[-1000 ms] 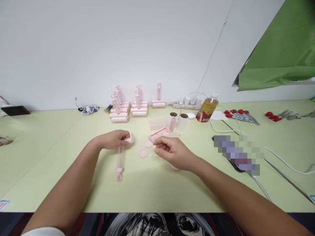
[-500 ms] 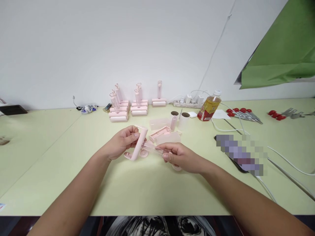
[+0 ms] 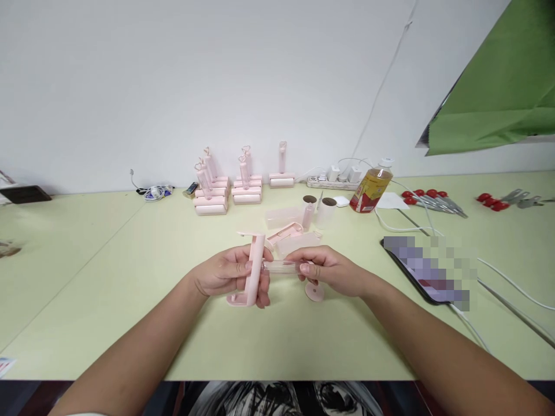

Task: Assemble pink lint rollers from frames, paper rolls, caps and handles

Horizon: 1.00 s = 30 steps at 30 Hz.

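My left hand (image 3: 228, 270) is closed around a pink lint roller frame (image 3: 256, 268), its fingers reaching past it on the right. A clear handle (image 3: 281, 267) meets the frame's middle and lies level across to my right hand (image 3: 333, 270), which pinches its far end. Whether the joint is fully seated I cannot tell. Under the right fingers is a pink disc (image 3: 314, 292) with a small centre hole. Just beyond the hands lie another pink frame piece (image 3: 286, 232), a translucent cover (image 3: 298, 245) and a second translucent cover (image 3: 284, 218).
Several pink lint rollers (image 3: 210, 205) stand along the wall. Two paper-cored rolls (image 3: 326, 215) are behind the covers. To the right are a drink bottle (image 3: 372, 188), a power strip (image 3: 332, 184), a phone (image 3: 422, 271) with cables, and red-handled tools (image 3: 433, 201).
The frame has swung from slanted to nearly upright as my left hand wrapped further round it and moved right. The handle is now level, and my right hand has shifted slightly right.
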Available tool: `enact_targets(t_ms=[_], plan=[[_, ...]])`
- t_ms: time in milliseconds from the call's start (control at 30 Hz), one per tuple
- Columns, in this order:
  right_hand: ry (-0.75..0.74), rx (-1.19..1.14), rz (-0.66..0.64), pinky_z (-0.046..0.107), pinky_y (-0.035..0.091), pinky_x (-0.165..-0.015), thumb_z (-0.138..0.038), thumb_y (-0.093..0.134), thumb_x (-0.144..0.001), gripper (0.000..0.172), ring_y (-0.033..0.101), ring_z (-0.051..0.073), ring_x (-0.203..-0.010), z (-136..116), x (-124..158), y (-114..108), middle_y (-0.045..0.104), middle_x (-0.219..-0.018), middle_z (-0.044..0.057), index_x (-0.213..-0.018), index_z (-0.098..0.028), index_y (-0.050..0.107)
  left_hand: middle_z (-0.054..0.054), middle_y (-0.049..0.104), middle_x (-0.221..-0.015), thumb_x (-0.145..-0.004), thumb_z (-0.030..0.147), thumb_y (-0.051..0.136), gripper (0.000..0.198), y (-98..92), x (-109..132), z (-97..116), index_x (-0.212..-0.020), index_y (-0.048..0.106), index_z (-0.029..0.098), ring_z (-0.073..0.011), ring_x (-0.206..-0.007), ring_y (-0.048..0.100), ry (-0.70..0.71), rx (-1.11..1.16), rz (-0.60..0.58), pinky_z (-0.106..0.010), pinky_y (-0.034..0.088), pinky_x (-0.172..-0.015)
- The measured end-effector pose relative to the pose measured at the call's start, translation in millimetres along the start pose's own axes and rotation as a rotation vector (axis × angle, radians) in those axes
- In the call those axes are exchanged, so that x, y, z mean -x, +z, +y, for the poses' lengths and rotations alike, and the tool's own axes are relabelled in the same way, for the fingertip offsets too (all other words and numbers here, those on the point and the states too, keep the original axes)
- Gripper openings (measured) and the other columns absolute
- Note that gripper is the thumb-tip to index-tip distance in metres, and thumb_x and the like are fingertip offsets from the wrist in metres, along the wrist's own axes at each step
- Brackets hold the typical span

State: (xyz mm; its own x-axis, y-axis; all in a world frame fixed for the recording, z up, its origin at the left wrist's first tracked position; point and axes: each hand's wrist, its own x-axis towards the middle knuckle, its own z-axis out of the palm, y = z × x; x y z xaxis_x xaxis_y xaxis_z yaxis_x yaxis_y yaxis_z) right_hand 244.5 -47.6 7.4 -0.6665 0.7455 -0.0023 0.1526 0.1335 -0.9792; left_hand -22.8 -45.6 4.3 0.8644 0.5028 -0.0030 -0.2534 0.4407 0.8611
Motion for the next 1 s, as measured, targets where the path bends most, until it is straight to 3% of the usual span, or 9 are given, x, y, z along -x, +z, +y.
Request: enact_targets(t_ms=[100,200,333,433,533,667,833,1000], plan=[[-0.021,0.037,0.007,0.026,0.04,-0.064,-0.048,0.059,-0.087,0.041,0.049,0.013,-0.07,-1.3,-0.4,-3.9,0.056,-0.079,0.003,-0.108,-0.013,0.068,-0.005,0.069,-0.08,-0.085,0.032,0.067,0.025,2.8,-5.7,-5.7,-0.103,0.055,0.019,-0.0234,-0.075,0.071,0.023,-0.023,0.031,-0.042,0.055,-0.075],[-0.066,0.098,0.031,0.025,0.04,-0.063,-0.045,0.059,-0.088,0.039,0.048,0.012,-0.069,-2.2,1.5,-9.2,0.054,-0.077,0.002,-0.11,-0.014,0.068,-0.003,0.066,-0.075,-0.083,0.036,0.069,0.028,7.6,-10.8,-6.9,-0.099,0.055,0.018,-0.0177,-0.065,0.067,0.076,-0.089,0.108,-0.041,0.057,-0.071],[-0.074,0.162,0.133,0.025,0.038,-0.057,-0.043,0.058,-0.089,0.038,0.046,0.012,-0.063,-5.3,6.6,-22.3,0.054,-0.073,0.001,-0.112,-0.014,0.067,0.0,0.061,-0.071,-0.081,0.044,0.069,0.039,5.7,-3.2,10.5,-0.106,0.052,0.019,-0.0134,-0.056,0.061,0.177,-0.236,0.333,-0.033,0.055,-0.061],[-0.061,0.135,0.223,0.024,0.037,-0.053,-0.043,0.058,-0.089,0.037,0.044,0.011,-0.059,-5.7,8.3,-30.9,0.054,-0.072,0.001,-0.113,-0.016,0.067,-0.001,0.061,-0.072,-0.083,0.047,0.066,0.038,-7.1,15.9,34.9,-0.104,0.051,0.018,-0.0119,-0.059,0.058,-0.018,-0.559,0.429,-0.024,0.046,-0.057],[-0.066,0.073,0.268,0.024,0.039,-0.052,-0.042,0.056,-0.09,0.034,0.046,0.011,-0.059,-2.5,6.4,-31.5,0.055,-0.073,0.001,-0.112,-0.018,0.067,0.002,0.057,-0.07,-0.084,0.047,0.061,0.03,-22.5,34.0,52.9,-0.087,0.051,0.019,-0.0062,-0.049,0.041,-0.26,-0.876,0.527,-0.019,0.029,-0.046],[-0.046,0.066,0.249,0.023,0.038,-0.051,-0.039,0.054,-0.091,0.03,0.045,0.011,-0.058,2.8,1.2,-21.9,0.054,-0.072,0.0,-0.11,-0.019,0.067,0.002,0.054,-0.068,-0.079,0.042,0.06,0.024,-34.8,38.8,53.6,-0.077,0.056,0.019,-0.0097,-0.057,0.043,-0.451,-1.232,0.566,-0.021,0.03,-0.051],[0.005,0.104,0.225,0.022,0.035,-0.049,-0.036,0.052,-0.09,0.029,0.042,0.009,-0.052,5.1,-4.0,-6.8,0.055,-0.066,-0.001,-0.104,-0.016,0.067,-0.001,0.06,-0.079,-0.073,0.038,0.058,0.02,-42.8,31.8,42.7,-0.082,0.062,0.021,-0.0141,-0.065,0.05,-0.574,-1.364,0.584,-0.024,0.035,-0.056],[0.181,0.07,0.169,0.02,0.032,-0.044,-0.04,0.046,-0.093,0.031,0.039,0.007,-0.047,3.1,-3.9,5.6,0.058,-0.064,0.0,-0.093,-0.015,0.064,-0.002,0.063,-0.082,-0.074,0.039,0.056,0.023,-47.1,33.3,42.5,-0.087,0.064,0.022,-0.0166,-0.068,0.055,-0.636,-1.386,0.567,-0.026,0.039,-0.058]])
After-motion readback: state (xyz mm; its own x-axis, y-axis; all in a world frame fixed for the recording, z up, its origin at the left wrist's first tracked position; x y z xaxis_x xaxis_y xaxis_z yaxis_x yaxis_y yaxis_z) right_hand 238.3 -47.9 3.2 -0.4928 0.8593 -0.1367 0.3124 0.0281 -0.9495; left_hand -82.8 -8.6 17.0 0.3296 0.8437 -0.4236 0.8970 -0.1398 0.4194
